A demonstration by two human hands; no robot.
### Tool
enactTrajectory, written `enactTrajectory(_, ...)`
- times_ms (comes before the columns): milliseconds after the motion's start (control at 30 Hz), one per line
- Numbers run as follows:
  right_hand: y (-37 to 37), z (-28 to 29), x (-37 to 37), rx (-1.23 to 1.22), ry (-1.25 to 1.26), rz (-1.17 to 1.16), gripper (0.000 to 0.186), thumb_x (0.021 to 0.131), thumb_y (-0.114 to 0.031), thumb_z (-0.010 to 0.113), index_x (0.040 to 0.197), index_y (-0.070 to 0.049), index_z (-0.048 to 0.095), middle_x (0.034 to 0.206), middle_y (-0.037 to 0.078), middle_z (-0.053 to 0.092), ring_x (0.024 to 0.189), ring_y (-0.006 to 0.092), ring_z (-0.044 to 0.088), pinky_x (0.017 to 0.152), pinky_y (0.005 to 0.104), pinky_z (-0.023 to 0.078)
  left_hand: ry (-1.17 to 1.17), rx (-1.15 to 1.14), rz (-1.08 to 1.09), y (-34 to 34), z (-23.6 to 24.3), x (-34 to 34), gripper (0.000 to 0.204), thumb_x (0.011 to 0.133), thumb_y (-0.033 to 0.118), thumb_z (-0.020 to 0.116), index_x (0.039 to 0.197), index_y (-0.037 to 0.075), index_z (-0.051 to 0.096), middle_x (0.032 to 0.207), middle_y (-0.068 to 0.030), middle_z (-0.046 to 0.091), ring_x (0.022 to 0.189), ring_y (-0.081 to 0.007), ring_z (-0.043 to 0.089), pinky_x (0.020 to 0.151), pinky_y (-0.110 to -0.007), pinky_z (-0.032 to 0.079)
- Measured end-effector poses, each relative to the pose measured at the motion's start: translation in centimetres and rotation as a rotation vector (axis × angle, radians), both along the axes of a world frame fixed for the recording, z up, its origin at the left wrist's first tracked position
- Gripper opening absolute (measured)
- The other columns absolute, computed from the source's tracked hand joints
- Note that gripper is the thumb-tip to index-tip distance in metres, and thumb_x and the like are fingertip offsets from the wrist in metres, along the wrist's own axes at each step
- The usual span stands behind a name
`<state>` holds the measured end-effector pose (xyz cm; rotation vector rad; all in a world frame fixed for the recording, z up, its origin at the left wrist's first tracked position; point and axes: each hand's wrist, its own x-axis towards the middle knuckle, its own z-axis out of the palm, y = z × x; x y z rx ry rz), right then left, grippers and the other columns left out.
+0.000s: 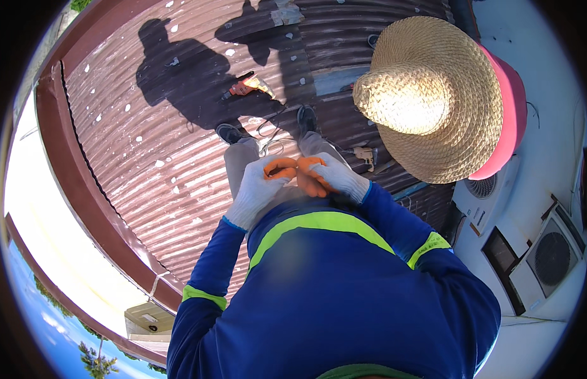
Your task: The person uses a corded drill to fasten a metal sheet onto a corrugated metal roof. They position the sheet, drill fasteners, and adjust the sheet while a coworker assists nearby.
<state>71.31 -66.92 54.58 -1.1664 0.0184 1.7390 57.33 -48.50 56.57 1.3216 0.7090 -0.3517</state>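
Note:
My left hand (269, 183) and my right hand (324, 176) meet in front of my waist, both in white knit gloves with orange-coated fingers. The left fingers are curled in a pinch, their tips close to the right hand. On the right hand, too, the fingers are bent and closed. Anything between them is too small or too hidden to name. Beyond my shoes, an orange corded power tool (246, 86) lies on the brown corrugated metal roof (180, 148). A second, tan and dusty tool (366, 155) rests to the right of my legs.
Close on my right is another person in a wide straw hat (435, 95) and a red top (509, 117). A dark cable (268, 129) loops by my feet. Outdoor air-conditioner units (551, 258) stand along the white wall at right. A raised brown roof edge (94, 189) curves along the left.

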Motion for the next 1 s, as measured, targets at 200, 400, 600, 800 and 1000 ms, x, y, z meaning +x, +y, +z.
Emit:
enactTrajectory(200, 1.0, -0.1, 0.1, -0.044, -0.108, 0.148, 0.028, 0.102, -0.023, 0.065, 0.116, 0.000, 0.070, 0.090, 0.000, 0.067, 0.077, 0.0060, 0.058, 0.067, 0.0230, 0.047, -0.001, -0.197, 0.298, -1.5, 0.2, -2.0, 0.028, 0.097, 0.003, 0.071, 0.124, -0.004, 0.069, 0.113, -0.0099, 0.073, 0.101, -0.0137, 0.069, 0.088, -0.027, 0.056)
enactTrajectory(400, 2.3, -0.7, 0.8, 0.042, -0.126, 0.260, 0.024, 0.097, -0.016, 0.068, 0.114, 0.000, 0.071, 0.090, 0.001, 0.067, 0.080, 0.0075, 0.059, 0.070, 0.0252, 0.049, 0.038, -0.108, 0.344, -1.9, -1.5, -3.0, 0.026, 0.094, 0.001, 0.073, 0.120, -0.003, 0.071, 0.110, -0.0100, 0.074, 0.102, -0.0161, 0.069, 0.088, -0.028, 0.057)
enactTrajectory(600, 1.0, -2.7, 1.7, 0.005, -0.098, 0.314, 0.030, 0.106, -0.030, 0.060, 0.107, -0.002, 0.071, 0.080, 0.002, 0.068, 0.068, 0.0077, 0.061, 0.061, 0.0224, 0.048, -0.121, 0.407, 0.088, -3.6, -1.8, -2.7, 0.027, 0.091, 0.011, 0.079, 0.115, 0.000, 0.074, 0.092, -0.0065, 0.074, 0.090, -0.0160, 0.072, 0.081, -0.026, 0.056)
enactTrajectory(800, -2.5, -4.9, 0.8, -0.064, -0.001, 0.237, 0.039, 0.110, -0.036, 0.049, 0.104, -0.004, 0.071, 0.075, 0.002, 0.067, 0.060, 0.0077, 0.059, 0.055, 0.0219, 0.046, 0.017, 0.040, 0.502, -7.7, -2.6, -1.5, 0.028, 0.093, 0.007, 0.078, 0.119, -0.002, 0.072, 0.102, -0.0086, 0.075, 0.093, -0.0128, 0.070, 0.082, -0.027, 0.056)
enactTrajectory(1000, -2.0, -4.5, 0.1, -0.107, -0.083, 0.196, 0.041, 0.110, -0.039, 0.049, 0.102, -0.005, 0.070, 0.075, 0.000, 0.067, 0.060, 0.0067, 0.058, 0.054, 0.0214, 0.045, -0.032, 0.041, 0.362, -6.3, -3.5, -3.2, 0.027, 0.093, 0.010, 0.077, 0.118, 0.001, 0.073, 0.108, -0.0087, 0.075, 0.096, -0.0164, 0.072, 0.083, -0.030, 0.056)
